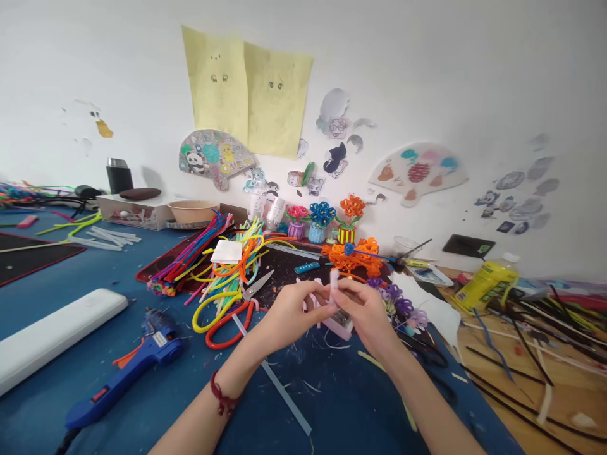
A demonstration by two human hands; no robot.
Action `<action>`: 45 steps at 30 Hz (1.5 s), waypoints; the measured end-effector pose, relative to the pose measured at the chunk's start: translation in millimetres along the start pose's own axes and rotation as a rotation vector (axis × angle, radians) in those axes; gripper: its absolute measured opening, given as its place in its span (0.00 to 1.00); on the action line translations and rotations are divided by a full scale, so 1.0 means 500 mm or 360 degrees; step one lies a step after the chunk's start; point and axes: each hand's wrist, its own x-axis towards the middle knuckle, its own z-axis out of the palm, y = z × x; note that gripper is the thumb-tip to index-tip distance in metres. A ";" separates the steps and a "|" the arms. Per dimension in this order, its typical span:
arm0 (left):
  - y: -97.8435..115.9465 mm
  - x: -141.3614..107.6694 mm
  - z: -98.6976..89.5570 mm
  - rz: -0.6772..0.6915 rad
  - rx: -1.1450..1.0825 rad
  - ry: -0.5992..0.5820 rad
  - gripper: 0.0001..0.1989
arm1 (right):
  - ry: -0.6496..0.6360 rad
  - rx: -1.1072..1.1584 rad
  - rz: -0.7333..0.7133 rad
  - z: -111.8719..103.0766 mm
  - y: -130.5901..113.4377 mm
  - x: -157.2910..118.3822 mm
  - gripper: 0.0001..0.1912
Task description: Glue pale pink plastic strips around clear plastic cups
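My left hand (296,314) and my right hand (368,311) meet above the middle of the table. Thumbs and fingers of both pinch a short pale pink pipe cleaner (334,279), whose end sticks up between the fingertips. Just beneath them, partly covered by the hands, sits a small pale pink box (340,327). Purple pipe-cleaner flowers (398,300) lie close to my right hand. Left of my left hand rest scissors (237,309) with yellow and red handles. A translucent glue stick (284,395) passes under my left wrist.
A blue glue gun (137,366) and a long white case (61,335) lie at left. Bundled pipe cleaners (190,253) fill a dark red tray. Small potted flowers (322,221) stand by the wall. A yellow bottle (488,281) and loose strips occupy the right side.
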 end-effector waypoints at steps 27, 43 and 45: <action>0.005 -0.001 -0.026 -0.0135 -0.0400 0.0253 0.12 | 0.0242 -0.0379 -0.0220 -0.041 0.005 0.002 0.08; -0.006 -0.002 -0.029 0.0038 -0.0484 0.0436 0.10 | 0.0200 -0.0503 -0.0433 -0.025 -0.008 -0.006 0.07; -0.005 -0.003 -0.029 0.0024 -0.0505 0.0449 0.09 | 0.0214 -0.0514 -0.0448 -0.025 -0.008 -0.005 0.08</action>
